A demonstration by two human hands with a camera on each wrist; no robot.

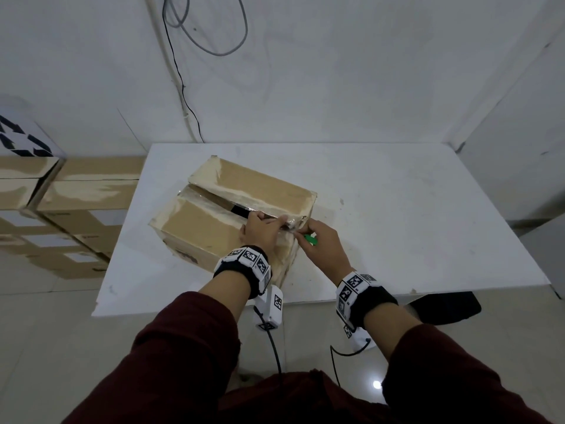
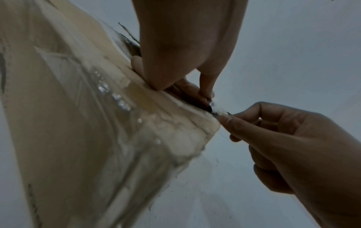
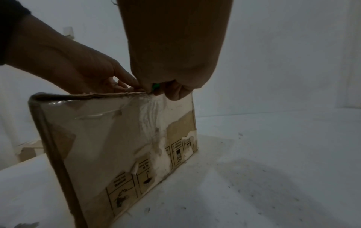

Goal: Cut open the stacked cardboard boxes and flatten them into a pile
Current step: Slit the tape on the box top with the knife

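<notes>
Box (image 1: 232, 215) sits on the desk (image 1: 397, 215), seam running away from both hands – left hand (image 1: 260, 229) pinches tape at the near end, right hand (image 1: 324, 243) grips a green cutter (image 1: 310, 239) beside it.

Bare storeroom, stacked cartons (image 1: 70, 209), white table (image 1: 397, 209), loose cables (image 1: 214, 41)

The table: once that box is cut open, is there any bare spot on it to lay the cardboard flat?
Yes. The table is bare right of the box, out to its right edge and the wall behind. Left of the box only a narrow strip remains. It is crowded at the box's near right corner, where the left hand and right hand work.
</notes>
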